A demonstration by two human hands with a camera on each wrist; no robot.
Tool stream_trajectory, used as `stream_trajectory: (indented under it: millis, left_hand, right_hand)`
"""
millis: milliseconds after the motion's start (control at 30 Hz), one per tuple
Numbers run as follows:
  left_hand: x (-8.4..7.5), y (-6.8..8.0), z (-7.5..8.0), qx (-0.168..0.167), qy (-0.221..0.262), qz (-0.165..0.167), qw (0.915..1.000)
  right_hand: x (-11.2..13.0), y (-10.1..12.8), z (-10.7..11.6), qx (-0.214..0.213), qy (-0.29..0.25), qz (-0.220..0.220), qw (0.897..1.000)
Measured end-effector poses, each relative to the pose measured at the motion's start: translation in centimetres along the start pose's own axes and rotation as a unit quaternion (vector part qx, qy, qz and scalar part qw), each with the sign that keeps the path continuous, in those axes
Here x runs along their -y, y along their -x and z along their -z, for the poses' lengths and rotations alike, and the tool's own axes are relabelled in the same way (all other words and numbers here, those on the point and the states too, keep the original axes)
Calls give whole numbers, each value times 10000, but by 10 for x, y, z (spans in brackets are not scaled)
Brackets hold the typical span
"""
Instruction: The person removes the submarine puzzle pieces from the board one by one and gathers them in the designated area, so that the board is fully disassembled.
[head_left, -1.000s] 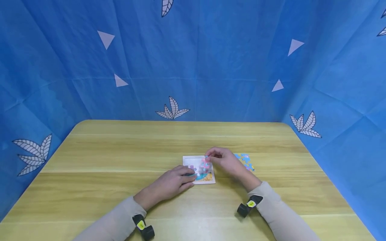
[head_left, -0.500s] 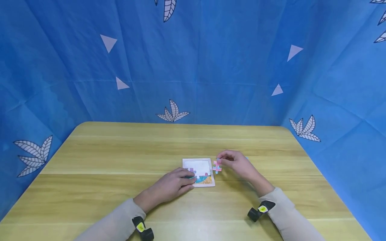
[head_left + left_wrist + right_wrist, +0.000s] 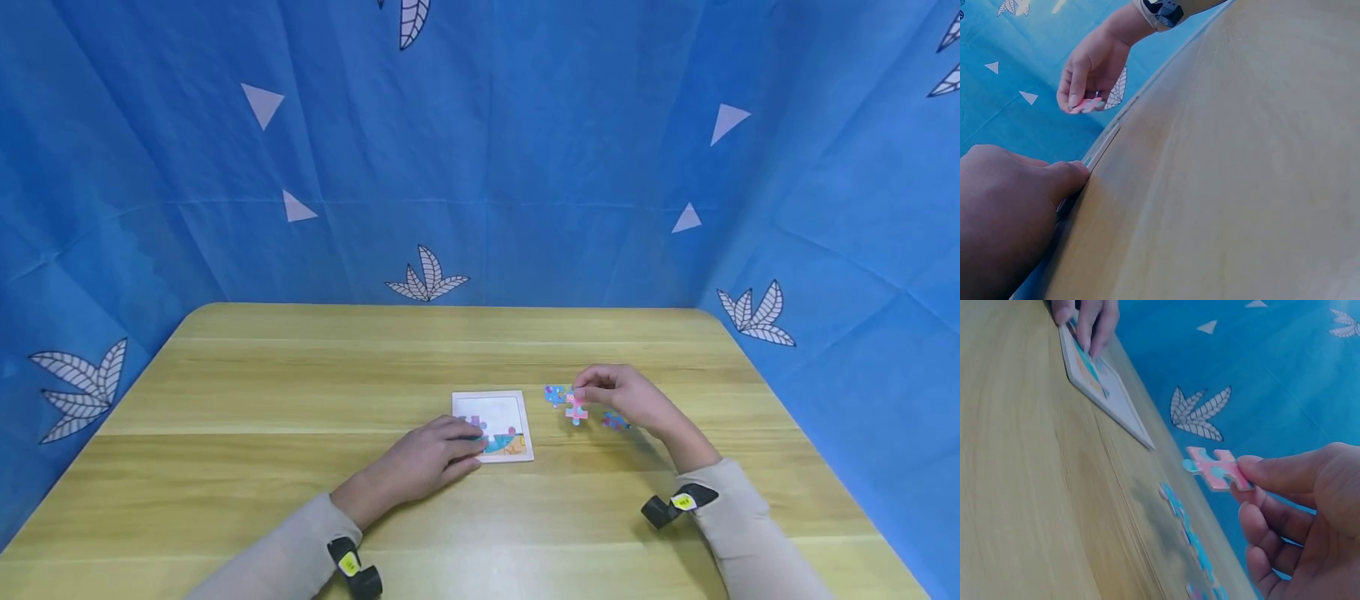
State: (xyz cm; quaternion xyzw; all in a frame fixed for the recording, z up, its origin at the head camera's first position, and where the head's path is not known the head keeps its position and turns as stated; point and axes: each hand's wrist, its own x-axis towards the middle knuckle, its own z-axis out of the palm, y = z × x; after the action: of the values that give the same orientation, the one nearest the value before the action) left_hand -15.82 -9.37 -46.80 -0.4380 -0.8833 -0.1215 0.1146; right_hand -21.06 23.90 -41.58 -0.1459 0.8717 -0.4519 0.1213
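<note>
Roughly, from largest down: table (image 3: pixel 300 467) under both hands; tray (image 3: pixel 492 423) under the left hand (image 3: pixel 427 462), whose flat, straight fingers press its near left corner; loose pieces (image 3: pixel 557 395) on the wood just beside and under the right hand (image 3: pixel 626 398); one pink piece (image 3: pixel 576 408) pinched between that hand's thumb and fingertips, held off the table, as the right wrist view (image 3: pixel 1217 469) shows clearly

Progress, as a judgement: only the tray's near row holds fitted pieces, far part bare white; several pieces lie out to the right, so either way much is left

Against the frame a second ago: right hand was over the tray's far right corner with the pink piece; half a second ago just off the tray's right edge; now well to the right, above the loose pieces. Left hand and tray unmoved
</note>
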Motion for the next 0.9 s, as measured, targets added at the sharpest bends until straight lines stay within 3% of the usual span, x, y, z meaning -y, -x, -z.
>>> stream_trajectory:
  millis: [500, 900]
  left_hand:
    - [-1, -1, 0, 60, 88, 78, 9999]
    - [0, -1, -1, 35, 47, 83, 9999]
  right_hand:
    - [-19, -1, 9, 278, 278, -141, 9991]
    - [-24, -4, 5, 301, 825, -44, 9961]
